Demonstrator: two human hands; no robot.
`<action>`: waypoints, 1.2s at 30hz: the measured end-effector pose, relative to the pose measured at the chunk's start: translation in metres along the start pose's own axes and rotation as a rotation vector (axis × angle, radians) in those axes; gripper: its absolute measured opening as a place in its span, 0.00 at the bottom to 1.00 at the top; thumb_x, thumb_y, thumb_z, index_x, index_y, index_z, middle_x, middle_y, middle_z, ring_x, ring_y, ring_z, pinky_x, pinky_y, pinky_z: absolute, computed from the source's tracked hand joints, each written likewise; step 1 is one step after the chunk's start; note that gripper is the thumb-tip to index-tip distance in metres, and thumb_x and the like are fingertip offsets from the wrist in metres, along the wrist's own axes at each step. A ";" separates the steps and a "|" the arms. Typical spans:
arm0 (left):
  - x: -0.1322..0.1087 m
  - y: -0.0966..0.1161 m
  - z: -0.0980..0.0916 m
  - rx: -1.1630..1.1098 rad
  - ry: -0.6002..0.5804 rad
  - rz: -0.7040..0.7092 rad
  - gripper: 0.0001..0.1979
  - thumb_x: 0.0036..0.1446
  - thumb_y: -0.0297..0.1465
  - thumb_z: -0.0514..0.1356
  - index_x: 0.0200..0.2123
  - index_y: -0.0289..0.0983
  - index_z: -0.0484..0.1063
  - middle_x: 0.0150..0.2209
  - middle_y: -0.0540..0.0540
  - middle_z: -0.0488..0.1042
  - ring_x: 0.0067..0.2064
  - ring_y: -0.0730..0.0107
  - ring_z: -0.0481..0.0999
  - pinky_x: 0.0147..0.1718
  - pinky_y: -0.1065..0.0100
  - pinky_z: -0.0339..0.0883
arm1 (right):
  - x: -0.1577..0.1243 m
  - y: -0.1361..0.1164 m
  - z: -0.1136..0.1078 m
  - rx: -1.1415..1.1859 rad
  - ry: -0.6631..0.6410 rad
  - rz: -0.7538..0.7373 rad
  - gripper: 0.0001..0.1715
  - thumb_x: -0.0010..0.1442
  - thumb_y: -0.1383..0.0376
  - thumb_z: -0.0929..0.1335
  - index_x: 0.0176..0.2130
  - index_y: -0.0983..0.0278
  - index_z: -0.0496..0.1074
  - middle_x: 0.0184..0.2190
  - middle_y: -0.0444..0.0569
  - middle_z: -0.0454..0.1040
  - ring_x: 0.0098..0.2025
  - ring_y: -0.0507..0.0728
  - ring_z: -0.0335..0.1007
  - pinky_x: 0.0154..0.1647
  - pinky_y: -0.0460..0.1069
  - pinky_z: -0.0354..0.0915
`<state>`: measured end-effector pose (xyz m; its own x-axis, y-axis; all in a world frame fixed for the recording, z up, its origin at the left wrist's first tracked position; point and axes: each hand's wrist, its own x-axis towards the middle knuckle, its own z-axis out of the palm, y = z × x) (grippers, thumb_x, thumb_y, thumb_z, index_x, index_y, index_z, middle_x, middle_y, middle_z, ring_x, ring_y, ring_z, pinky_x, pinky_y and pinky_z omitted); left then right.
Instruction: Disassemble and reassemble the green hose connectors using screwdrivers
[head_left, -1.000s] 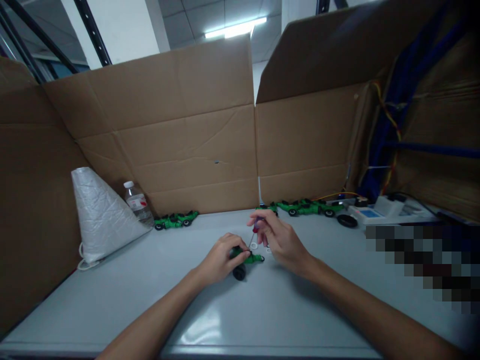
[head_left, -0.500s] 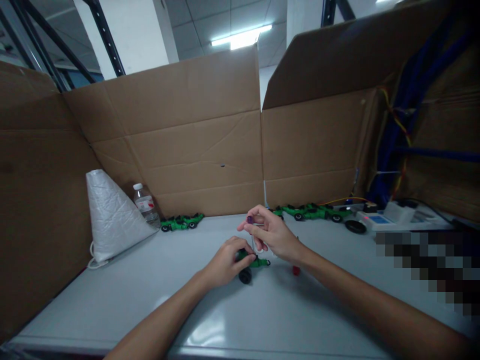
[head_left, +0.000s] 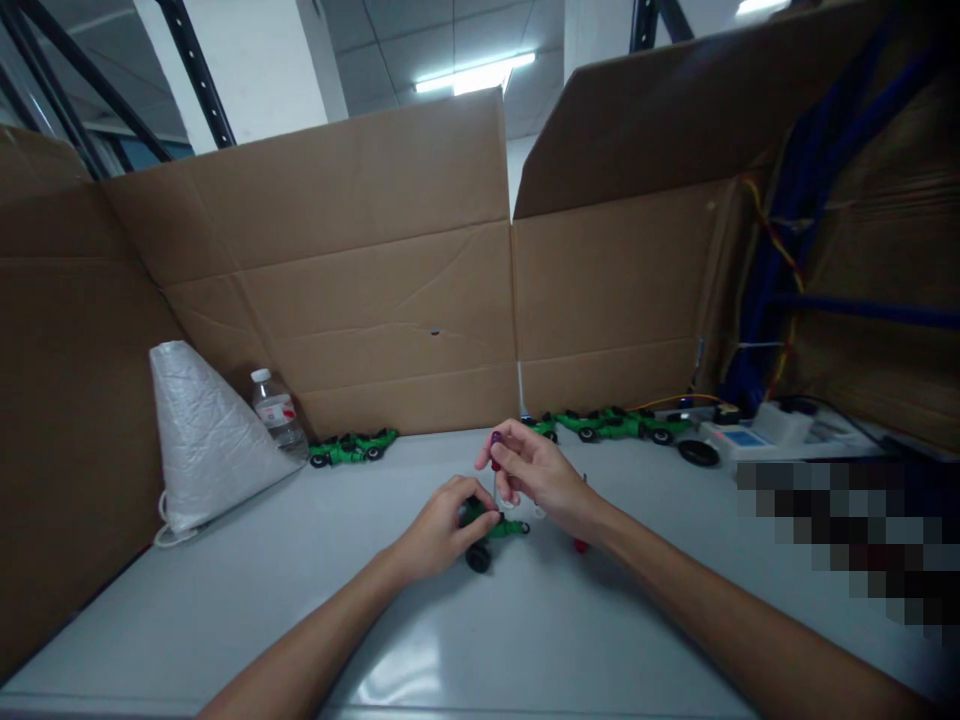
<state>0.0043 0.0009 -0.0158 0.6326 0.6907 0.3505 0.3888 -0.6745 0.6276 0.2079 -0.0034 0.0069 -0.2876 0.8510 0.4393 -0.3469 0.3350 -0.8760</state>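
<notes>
My left hand is closed around a green toy car, keeping it on the white table. One black wheel shows below my fingers, and they cover much of the body. Between the thumb and fingers of my right hand is a small screwdriver with a dark red handle. It stands nearly upright, its thin shaft reaching down to the car beside my left fingertips. Whether the tip sits in a screw is too small to tell. A red object lies partly hidden by my right forearm.
Other green toy cars stand along the back, one group at left and another at right. A silvery-white bag and a water bottle are at far left. Cardboard walls surround the table. A power strip lies right.
The screwdriver has swung more upright in my right hand, showing more of its handle. My left hand still holds the car. The whole view has shifted slightly.
</notes>
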 end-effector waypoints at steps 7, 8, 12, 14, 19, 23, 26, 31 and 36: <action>0.000 0.001 -0.001 -0.003 -0.007 -0.002 0.12 0.68 0.41 0.62 0.42 0.38 0.75 0.44 0.43 0.77 0.47 0.61 0.76 0.51 0.63 0.68 | -0.004 -0.001 0.004 0.092 -0.023 0.050 0.23 0.67 0.45 0.69 0.45 0.61 0.67 0.35 0.44 0.75 0.23 0.48 0.70 0.22 0.43 0.65; 0.000 0.001 -0.001 -0.005 -0.007 0.000 0.12 0.68 0.42 0.62 0.41 0.38 0.75 0.44 0.43 0.77 0.47 0.61 0.76 0.51 0.63 0.67 | -0.005 -0.002 0.005 0.102 -0.037 0.060 0.23 0.68 0.44 0.68 0.45 0.61 0.68 0.36 0.45 0.75 0.25 0.48 0.71 0.23 0.44 0.67; 0.002 0.001 -0.001 -0.015 -0.001 0.007 0.14 0.68 0.43 0.61 0.39 0.37 0.74 0.43 0.43 0.77 0.48 0.61 0.75 0.54 0.62 0.67 | -0.003 -0.002 0.009 0.079 -0.035 0.042 0.24 0.65 0.46 0.72 0.44 0.62 0.69 0.38 0.46 0.76 0.24 0.48 0.70 0.22 0.44 0.67; 0.003 0.001 -0.001 -0.022 -0.003 0.009 0.15 0.68 0.44 0.61 0.38 0.37 0.74 0.42 0.43 0.77 0.48 0.61 0.75 0.55 0.61 0.67 | -0.002 -0.001 0.011 0.073 -0.011 0.035 0.25 0.61 0.47 0.75 0.43 0.62 0.68 0.36 0.44 0.76 0.22 0.47 0.68 0.20 0.43 0.65; 0.003 -0.001 -0.001 -0.031 -0.020 0.026 0.13 0.69 0.41 0.60 0.39 0.37 0.74 0.43 0.43 0.77 0.48 0.61 0.75 0.53 0.63 0.67 | -0.004 -0.001 0.011 0.119 -0.026 0.070 0.25 0.63 0.46 0.74 0.45 0.62 0.69 0.33 0.43 0.75 0.22 0.47 0.67 0.21 0.42 0.64; 0.002 -0.002 -0.001 -0.023 -0.020 0.026 0.12 0.69 0.40 0.61 0.39 0.37 0.74 0.43 0.43 0.77 0.47 0.61 0.75 0.51 0.64 0.66 | -0.005 0.002 0.007 0.136 -0.010 0.071 0.25 0.66 0.45 0.71 0.46 0.63 0.72 0.35 0.44 0.75 0.23 0.46 0.68 0.22 0.42 0.63; 0.002 -0.001 -0.002 -0.020 -0.020 0.032 0.12 0.69 0.40 0.61 0.38 0.37 0.75 0.43 0.43 0.78 0.48 0.61 0.75 0.52 0.64 0.66 | -0.004 0.005 0.006 0.108 0.039 0.049 0.25 0.62 0.46 0.74 0.42 0.63 0.71 0.38 0.46 0.77 0.22 0.46 0.68 0.21 0.42 0.62; 0.002 0.000 -0.003 -0.019 -0.026 0.038 0.13 0.69 0.41 0.60 0.39 0.37 0.76 0.42 0.43 0.78 0.47 0.61 0.75 0.52 0.64 0.66 | -0.005 0.002 0.009 0.150 0.034 0.063 0.27 0.60 0.45 0.75 0.43 0.62 0.69 0.34 0.45 0.77 0.21 0.47 0.68 0.20 0.43 0.63; 0.003 0.002 -0.003 -0.011 -0.015 0.046 0.12 0.69 0.40 0.61 0.38 0.37 0.75 0.41 0.44 0.77 0.47 0.62 0.75 0.52 0.64 0.65 | -0.007 -0.002 0.015 0.165 0.012 0.083 0.26 0.64 0.44 0.72 0.46 0.64 0.73 0.36 0.46 0.75 0.24 0.47 0.69 0.23 0.43 0.67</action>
<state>0.0052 0.0023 -0.0111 0.6598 0.6548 0.3685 0.3520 -0.7027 0.6183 0.1976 -0.0160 0.0083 -0.3112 0.8781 0.3634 -0.4645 0.1931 -0.8643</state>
